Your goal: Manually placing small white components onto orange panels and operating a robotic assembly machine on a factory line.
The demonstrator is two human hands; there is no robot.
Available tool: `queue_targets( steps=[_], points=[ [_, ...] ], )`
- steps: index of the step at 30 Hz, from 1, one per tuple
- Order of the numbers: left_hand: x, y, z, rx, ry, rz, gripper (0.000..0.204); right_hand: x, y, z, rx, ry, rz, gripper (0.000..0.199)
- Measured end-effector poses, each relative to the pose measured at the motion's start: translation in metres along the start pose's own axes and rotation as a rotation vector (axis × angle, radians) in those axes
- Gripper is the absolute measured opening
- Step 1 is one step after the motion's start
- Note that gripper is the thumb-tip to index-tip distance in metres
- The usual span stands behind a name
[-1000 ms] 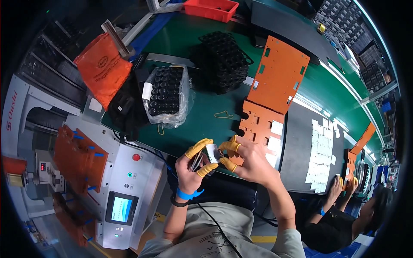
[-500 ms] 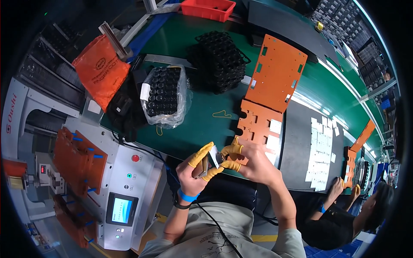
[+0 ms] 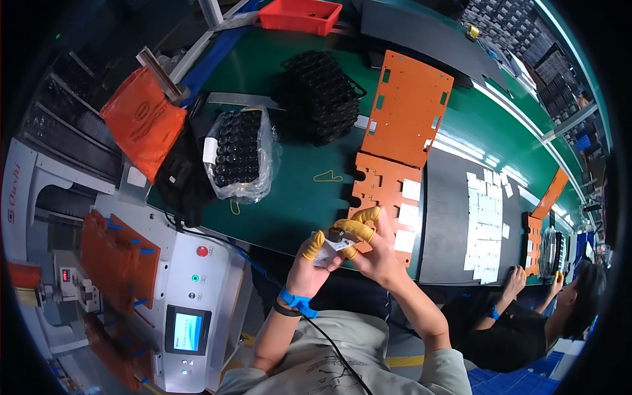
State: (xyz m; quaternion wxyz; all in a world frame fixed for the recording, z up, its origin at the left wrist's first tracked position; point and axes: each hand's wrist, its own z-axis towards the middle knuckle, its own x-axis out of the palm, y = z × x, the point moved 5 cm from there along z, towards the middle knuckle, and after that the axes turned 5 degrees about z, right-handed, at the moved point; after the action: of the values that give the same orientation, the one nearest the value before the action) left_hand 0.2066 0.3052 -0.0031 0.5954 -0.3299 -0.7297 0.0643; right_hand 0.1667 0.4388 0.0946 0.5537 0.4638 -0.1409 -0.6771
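Observation:
Yellow finger cots cover fingertips of both hands, which meet just off the bench's front edge. My left hand (image 3: 306, 271) is closed on a small white plate (image 3: 325, 255), held tilted. Close against that plate, my right hand (image 3: 376, 245) is closed with bent fingers around a small dark part (image 3: 338, 234); the fingers hide much of it. Just beyond my right hand lies the lower orange fixture plate (image 3: 378, 187), with cutouts and several white square pieces (image 3: 407, 214) along its right side. Its perforated orange lid (image 3: 408, 108) stands open behind it.
A plastic bag of black round parts (image 3: 238, 155) and stacked black trays (image 3: 319, 99) occupy the green bench, with a rubber band (image 3: 327, 176). White pieces (image 3: 484, 227) cover a black mat at right. A machine (image 3: 197, 276) stands left; a co-worker (image 3: 520, 329) works at right.
The view has shifted, so the bench appears farther left. Between my hands the white plate has turned flatter, and my right fingers have moved over its upper edge with the dark part.

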Motion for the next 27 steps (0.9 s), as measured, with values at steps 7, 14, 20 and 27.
queue_targets(
  steps=[7, 14, 20, 27],
  points=[
    [0.04, -0.056, 0.015, 0.548, -0.076, 1.23, 0.047, -0.018, -0.014, -0.001, -0.079, 0.141, -0.314, 0.043],
    [0.07, -0.055, 0.034, 0.774, 0.036, 1.475, 0.025, -0.035, -0.033, -0.005, 0.085, 0.182, -0.282, 0.029],
    [0.05, -0.071, 0.099, 0.715, -0.3, 1.44, 0.022, -0.058, -0.046, -0.014, 0.222, -0.094, -0.255, 0.042],
    [0.035, -0.052, 0.151, 0.364, -0.337, 1.574, 0.03, -0.078, -0.054, -0.042, 0.299, -0.182, -0.186, 0.037]
  ],
)
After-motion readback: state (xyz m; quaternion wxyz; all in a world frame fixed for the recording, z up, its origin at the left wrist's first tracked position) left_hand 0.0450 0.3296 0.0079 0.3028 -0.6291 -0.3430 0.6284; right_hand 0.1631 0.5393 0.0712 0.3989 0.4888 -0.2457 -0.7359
